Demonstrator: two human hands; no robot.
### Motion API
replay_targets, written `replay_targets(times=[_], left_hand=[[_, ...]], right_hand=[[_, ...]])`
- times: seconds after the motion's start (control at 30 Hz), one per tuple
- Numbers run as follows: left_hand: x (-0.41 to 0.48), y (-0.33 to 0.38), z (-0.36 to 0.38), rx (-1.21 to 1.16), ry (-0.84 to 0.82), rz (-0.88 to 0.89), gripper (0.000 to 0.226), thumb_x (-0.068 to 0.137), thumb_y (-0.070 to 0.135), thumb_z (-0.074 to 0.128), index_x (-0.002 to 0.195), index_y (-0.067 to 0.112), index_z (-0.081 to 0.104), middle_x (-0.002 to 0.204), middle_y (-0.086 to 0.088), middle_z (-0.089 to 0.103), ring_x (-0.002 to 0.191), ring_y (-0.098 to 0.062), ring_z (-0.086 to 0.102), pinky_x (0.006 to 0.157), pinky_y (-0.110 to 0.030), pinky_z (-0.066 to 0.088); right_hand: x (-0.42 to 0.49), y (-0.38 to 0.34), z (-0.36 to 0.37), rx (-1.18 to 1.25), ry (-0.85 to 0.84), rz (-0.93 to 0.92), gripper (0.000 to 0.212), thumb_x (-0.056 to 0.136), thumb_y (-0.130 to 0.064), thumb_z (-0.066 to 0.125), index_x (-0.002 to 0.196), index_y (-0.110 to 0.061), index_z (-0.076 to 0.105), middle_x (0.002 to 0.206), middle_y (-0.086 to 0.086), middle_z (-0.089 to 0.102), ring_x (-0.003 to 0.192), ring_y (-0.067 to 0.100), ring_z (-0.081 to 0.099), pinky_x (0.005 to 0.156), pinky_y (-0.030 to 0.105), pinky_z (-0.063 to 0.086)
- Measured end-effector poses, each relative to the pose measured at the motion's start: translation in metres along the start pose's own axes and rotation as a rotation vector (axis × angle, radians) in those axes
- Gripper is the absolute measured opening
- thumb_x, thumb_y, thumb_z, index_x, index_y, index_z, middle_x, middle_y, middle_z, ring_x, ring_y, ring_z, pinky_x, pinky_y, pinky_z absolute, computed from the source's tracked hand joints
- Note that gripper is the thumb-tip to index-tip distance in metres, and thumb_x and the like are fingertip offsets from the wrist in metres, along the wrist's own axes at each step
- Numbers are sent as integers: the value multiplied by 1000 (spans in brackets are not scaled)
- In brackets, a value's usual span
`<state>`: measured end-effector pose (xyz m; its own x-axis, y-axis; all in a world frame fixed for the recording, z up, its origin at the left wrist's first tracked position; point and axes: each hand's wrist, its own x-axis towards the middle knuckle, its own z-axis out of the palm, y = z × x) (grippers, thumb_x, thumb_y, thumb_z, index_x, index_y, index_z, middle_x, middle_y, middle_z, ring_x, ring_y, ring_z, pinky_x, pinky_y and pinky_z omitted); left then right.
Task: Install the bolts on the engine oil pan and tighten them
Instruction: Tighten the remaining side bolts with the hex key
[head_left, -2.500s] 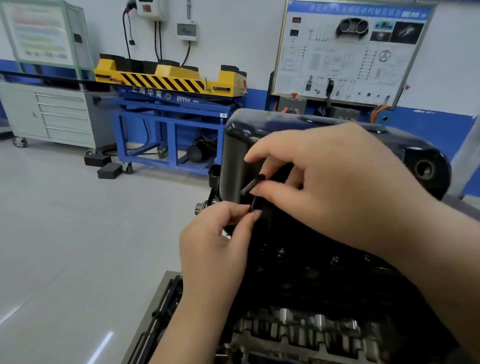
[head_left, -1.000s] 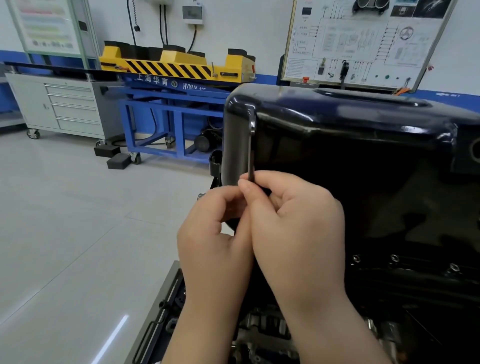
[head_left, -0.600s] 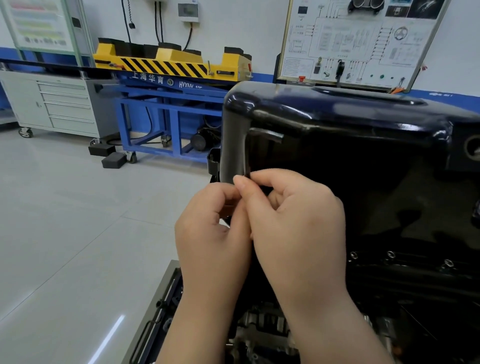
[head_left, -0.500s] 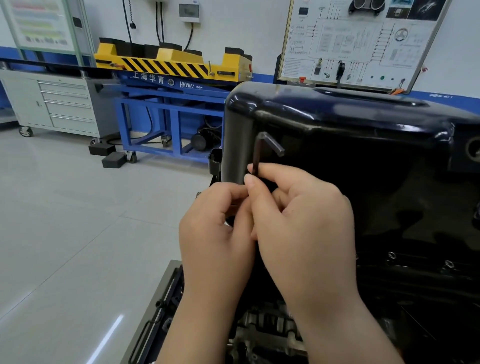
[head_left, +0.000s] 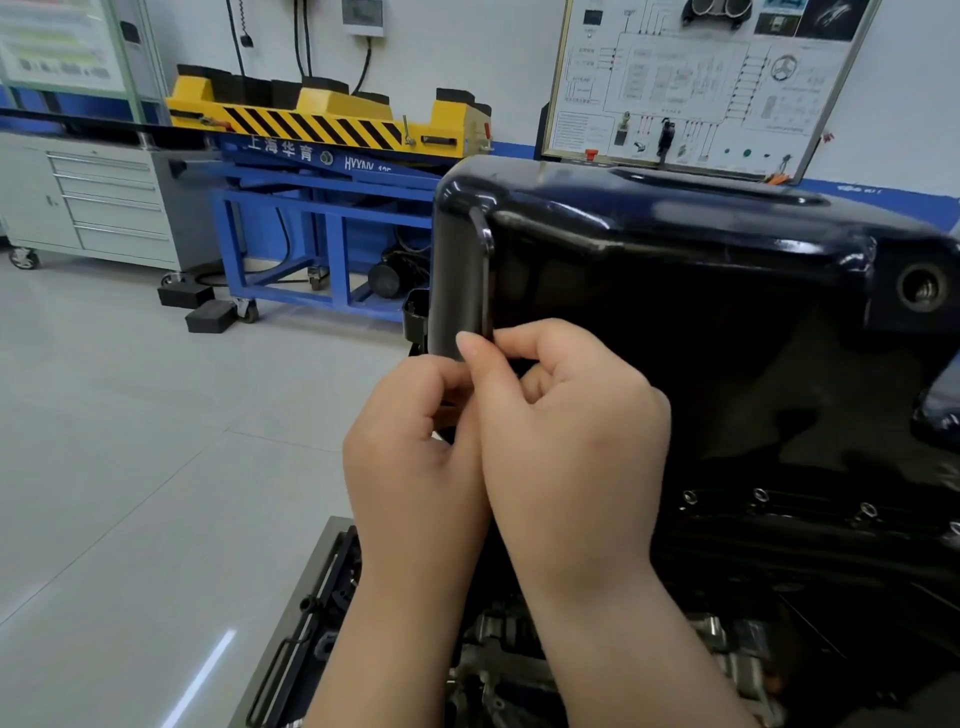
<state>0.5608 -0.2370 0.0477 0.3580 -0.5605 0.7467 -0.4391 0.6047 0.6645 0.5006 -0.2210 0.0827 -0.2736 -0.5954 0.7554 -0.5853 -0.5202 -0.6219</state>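
Note:
The black engine oil pan (head_left: 675, 270) fills the right half of the head view. A dark L-shaped hex key (head_left: 487, 280) stands upright against its left front corner, short arm bent to the upper left. My right hand (head_left: 571, 441) pinches the key's shaft between thumb and forefinger. My left hand (head_left: 410, 452) is curled right beside it and pinches the key's lower end. The key's tip and the bolt under it are hidden by my fingers. Several small bolts (head_left: 761, 494) sit in the pan's flange at the lower right.
A blue and yellow lift table (head_left: 322, 135) and a grey drawer cabinet (head_left: 104, 197) stand at the back left. A wiring display board (head_left: 691, 78) hangs behind the pan. The engine stand's tray edge (head_left: 311, 597) lies below my left forearm, with grey floor to the left.
The hex key has turned in my fingers: its short arm pointed right half a second ago and now points to the upper left. Both hands have stayed at the pan's corner.

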Motion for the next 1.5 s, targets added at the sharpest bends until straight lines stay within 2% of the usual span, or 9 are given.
replay_targets(times=[0.23,0.4,0.63,0.83,1.0,1.17,1.27,1.43,1.5], left_hand=[[3,0,-5,18,-34,110,28,80,1,59,70,26,52,61,20,47,62,6,45,58,-3,32],[1,2,-3,-63,-41,32,22,83,12,61,79,34,59,74,16,62,71,3,58,62,-5,39],[1,0,0,-72,10,-6,15,84,16,61,71,24,61,67,12,61,67,-1,58,59,-7,40],[6,-2,-4,-13,-66,62,15,83,9,60,76,22,63,71,13,62,71,-2,58,60,-12,42],[8,-3,-10,-57,-107,91,23,83,8,60,81,31,63,76,11,62,72,-3,58,63,-13,43],[5,-1,-7,-76,-64,14,30,77,8,64,76,37,58,77,18,64,71,5,59,63,-3,39],[4,-4,-6,-83,-46,-29,25,77,9,62,68,31,56,72,16,62,64,6,56,59,-3,37],[4,-5,-7,-87,-115,7,18,83,11,59,68,22,62,63,11,61,63,0,55,57,-8,37],[6,-6,-9,-95,-139,38,15,84,9,59,73,18,65,68,8,62,67,-5,57,59,-13,41]], right_hand=[[1,-2,-4,39,-216,14,33,86,-33,46,107,-22,70,72,-1,71,71,20,68,68,39,55],[1,5,-5,4,-155,-42,17,89,-25,58,79,-20,70,50,-16,45,48,6,46,51,27,44],[-1,4,-1,-8,-29,-16,11,84,-31,67,80,-21,71,52,-13,48,51,18,57,55,38,52],[-4,8,-2,26,-128,-9,18,90,-26,57,91,-19,73,60,-9,61,57,10,58,59,33,52],[-5,11,1,60,-87,-6,14,88,-23,61,93,-17,73,57,-11,53,56,5,51,60,37,53],[-9,10,5,66,4,-17,11,82,-26,64,76,-17,65,46,-18,39,47,3,44,51,34,50],[-9,11,6,70,-8,-19,11,81,-28,66,76,-18,63,43,-19,37,47,4,43,53,34,50],[-12,11,3,99,-102,-13,29,89,-28,53,112,-20,68,75,-7,71,73,10,69,70,34,56],[-12,12,2,117,-92,-7,28,89,-24,54,111,-18,69,81,-7,73,77,5,68,73,27,56]])
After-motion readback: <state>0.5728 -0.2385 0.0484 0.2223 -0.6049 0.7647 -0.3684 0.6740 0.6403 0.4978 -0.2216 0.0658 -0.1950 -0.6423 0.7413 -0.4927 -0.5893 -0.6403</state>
